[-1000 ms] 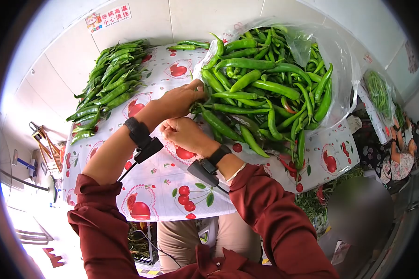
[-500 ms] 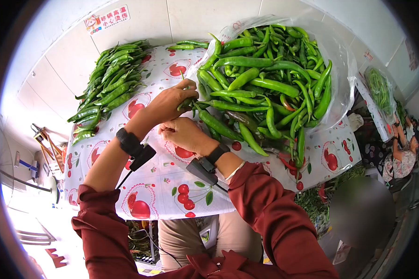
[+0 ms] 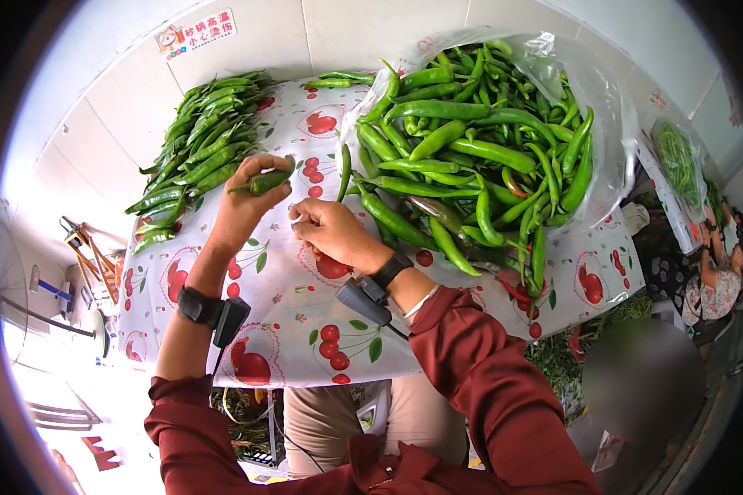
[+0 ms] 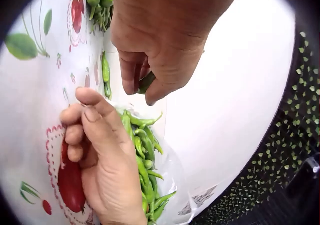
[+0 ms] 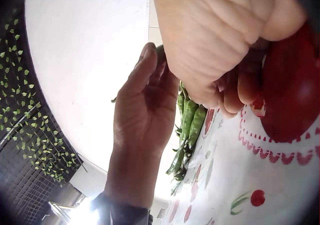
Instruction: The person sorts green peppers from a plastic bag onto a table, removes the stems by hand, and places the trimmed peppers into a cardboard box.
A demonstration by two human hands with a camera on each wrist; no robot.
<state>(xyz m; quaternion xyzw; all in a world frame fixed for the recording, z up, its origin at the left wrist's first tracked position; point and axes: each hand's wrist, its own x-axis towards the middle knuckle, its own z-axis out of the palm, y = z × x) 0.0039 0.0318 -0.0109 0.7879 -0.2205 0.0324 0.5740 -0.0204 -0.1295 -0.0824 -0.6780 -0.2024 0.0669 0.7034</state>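
My left hand (image 3: 243,202) is raised over the left-middle of the table and grips a green chili pepper (image 3: 266,182), its thin stem sticking out to the left. In the left wrist view that pepper (image 4: 146,82) shows only between thumb and fingers. My right hand (image 3: 338,233) is held close over the cloth at the table's middle. Its fingers are curled and its thumb lies against the index finger, with nothing visible between them. To its right, an open clear plastic bag (image 3: 617,124) is heaped with green peppers (image 3: 470,157). One pepper (image 3: 344,172) lies at the bag's left side.
A neat pile of green peppers (image 3: 210,140) lies at the table's back left, beside the tiled wall (image 3: 256,41). The cherry-print tablecloth (image 3: 289,305) covers the table. Bagged greens (image 3: 675,161) stand at far right, near another person (image 3: 710,289).
My left hand has drawn a pepper away from the bag and carried it left, toward the pile. The right hand has barely moved, its fingers slightly lifted.
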